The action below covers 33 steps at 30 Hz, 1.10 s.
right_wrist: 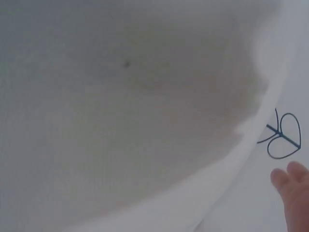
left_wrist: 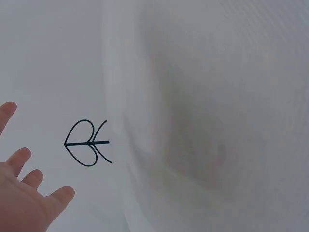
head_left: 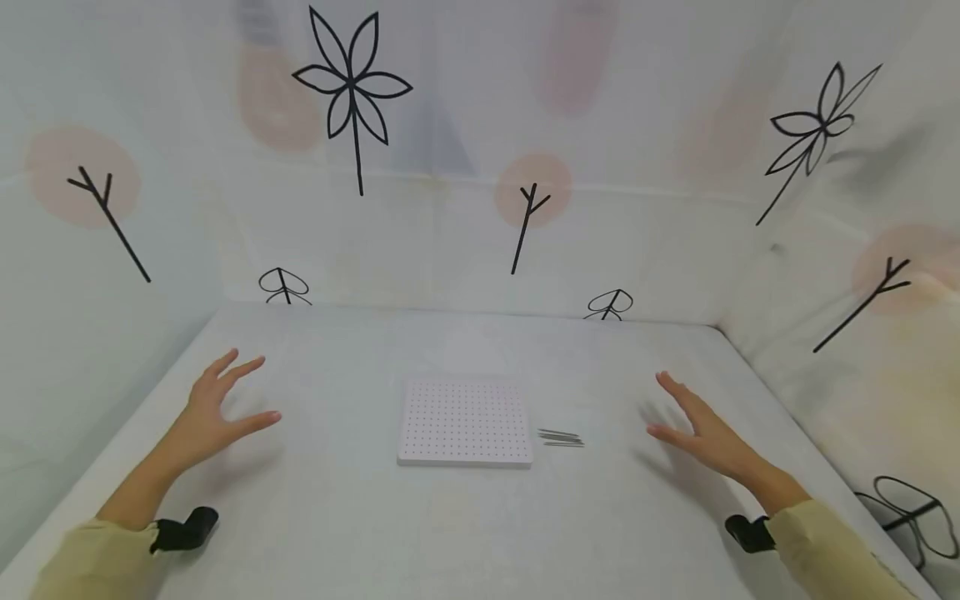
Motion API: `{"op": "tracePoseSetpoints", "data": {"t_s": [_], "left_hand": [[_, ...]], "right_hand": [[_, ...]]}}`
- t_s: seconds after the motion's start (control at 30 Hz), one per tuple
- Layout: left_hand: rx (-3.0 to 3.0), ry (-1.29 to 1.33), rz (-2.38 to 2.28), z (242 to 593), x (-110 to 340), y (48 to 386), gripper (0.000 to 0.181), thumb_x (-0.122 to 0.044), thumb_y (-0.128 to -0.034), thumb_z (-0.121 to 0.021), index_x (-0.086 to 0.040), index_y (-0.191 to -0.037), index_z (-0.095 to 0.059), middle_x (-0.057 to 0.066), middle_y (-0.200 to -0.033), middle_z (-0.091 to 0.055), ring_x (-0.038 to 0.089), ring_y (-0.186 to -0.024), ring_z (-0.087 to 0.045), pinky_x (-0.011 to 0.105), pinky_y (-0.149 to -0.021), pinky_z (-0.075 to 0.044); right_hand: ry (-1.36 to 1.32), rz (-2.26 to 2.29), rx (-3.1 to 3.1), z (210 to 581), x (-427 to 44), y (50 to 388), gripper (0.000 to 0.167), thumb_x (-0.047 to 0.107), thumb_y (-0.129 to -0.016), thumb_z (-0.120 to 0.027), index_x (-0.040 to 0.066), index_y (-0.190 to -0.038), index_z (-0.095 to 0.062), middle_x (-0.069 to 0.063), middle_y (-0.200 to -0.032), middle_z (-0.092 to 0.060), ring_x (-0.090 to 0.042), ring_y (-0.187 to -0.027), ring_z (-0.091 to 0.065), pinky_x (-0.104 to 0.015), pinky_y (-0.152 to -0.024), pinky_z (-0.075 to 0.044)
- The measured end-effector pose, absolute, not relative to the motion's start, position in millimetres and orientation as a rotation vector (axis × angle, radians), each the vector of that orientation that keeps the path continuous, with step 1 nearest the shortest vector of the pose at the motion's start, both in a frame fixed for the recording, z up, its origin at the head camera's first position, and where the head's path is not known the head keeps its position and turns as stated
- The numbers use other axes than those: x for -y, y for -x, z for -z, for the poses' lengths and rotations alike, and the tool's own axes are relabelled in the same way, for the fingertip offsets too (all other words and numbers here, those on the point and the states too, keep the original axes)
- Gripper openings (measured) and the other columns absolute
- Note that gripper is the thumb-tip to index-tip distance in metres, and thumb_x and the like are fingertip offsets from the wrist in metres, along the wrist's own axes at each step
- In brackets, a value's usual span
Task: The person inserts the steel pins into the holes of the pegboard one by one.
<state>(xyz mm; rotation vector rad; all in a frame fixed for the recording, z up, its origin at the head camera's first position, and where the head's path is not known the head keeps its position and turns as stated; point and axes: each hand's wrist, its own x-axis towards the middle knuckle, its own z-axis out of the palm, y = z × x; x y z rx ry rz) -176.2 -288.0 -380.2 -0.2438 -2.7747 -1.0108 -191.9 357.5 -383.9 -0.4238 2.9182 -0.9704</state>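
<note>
In the head view a white pegboard (head_left: 465, 422) with rows of small holes lies flat on the white table. Just right of it are several thin grey metal pins (head_left: 561, 438), lying roughly side by side. My left hand (head_left: 213, 421) hovers over the table's left side, fingers spread, holding nothing. Over the right side is my right hand (head_left: 701, 429), thumb apart from the fingers and nothing in its grasp. Both hands stay apart from the board and the pins. The wrist views catch only fingers of the left hand (left_wrist: 34, 193) and right hand (right_wrist: 294, 191).
A white cloth-covered table (head_left: 337, 533) spreads under everything. Pale fabric walls (head_left: 450, 242) with black plant drawings rise at the back and both sides. A black wrist strap (head_left: 187, 530) sits by the left sleeve, and another black strap (head_left: 750, 533) by the right sleeve.
</note>
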Motion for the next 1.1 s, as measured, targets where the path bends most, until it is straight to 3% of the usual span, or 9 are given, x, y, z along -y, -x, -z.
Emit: {"op": "tracePoseSetpoints", "data": {"t_s": [0.43,0.5,0.6,0.73,1.1], "left_hand": [[2.693,0.33,1.096,380,269,181,0.054,-0.031,-0.0778,-0.076,-0.006,-0.122,-0.057,0.016,-0.148,-0.024,0.045,-0.132,-0.018,0.075,-0.086,-0.025],[2.689,0.341,1.116,380,265,182,0.05,-0.031,-0.0779,-0.076,-0.006,-0.118,-0.06,0.014,-0.148,-0.026,0.043,-0.132,-0.02,0.073,-0.088,-0.026],[2.691,0.351,1.156,380,260,184,0.047,-0.032,-0.0779,-0.076,-0.006,-0.115,-0.062,0.011,-0.148,-0.028,0.042,-0.132,-0.022,0.071,-0.09,-0.026],[2.693,0.371,1.195,382,256,186,0.047,-0.032,-0.0779,-0.076,-0.006,-0.114,-0.062,0.008,-0.147,-0.029,0.041,-0.131,-0.025,0.07,-0.092,-0.027],[2.68,0.444,1.256,387,242,194,0.036,-0.031,-0.0774,-0.077,-0.008,-0.104,-0.067,0.004,-0.144,-0.037,0.032,-0.135,-0.022,0.07,-0.093,-0.024]], "right_hand": [[0.604,0.989,-2.921,390,-344,200,0.068,0.033,-0.087,-0.066,0.008,-0.142,-0.035,-0.018,-0.146,-0.031,-0.046,-0.126,-0.033,-0.064,-0.093,-0.032],[0.644,0.975,-2.941,391,-341,203,0.065,0.032,-0.086,-0.067,0.007,-0.139,-0.041,-0.017,-0.144,-0.036,-0.042,-0.125,-0.036,-0.056,-0.097,-0.034],[0.704,0.961,-2.964,392,-337,205,0.059,0.03,-0.086,-0.068,0.007,-0.135,-0.046,-0.015,-0.14,-0.042,-0.037,-0.124,-0.039,-0.033,-0.101,-0.035],[0.75,0.968,-2.976,394,-330,208,0.055,0.028,-0.085,-0.069,0.007,-0.132,-0.051,-0.012,-0.135,-0.048,-0.034,-0.121,-0.042,-0.012,-0.096,-0.032],[0.963,0.986,-2.988,397,-316,215,0.045,0.017,-0.08,-0.074,0.003,-0.12,-0.059,-0.01,-0.121,-0.06,-0.029,-0.111,-0.053,-0.015,-0.093,-0.039]]}}
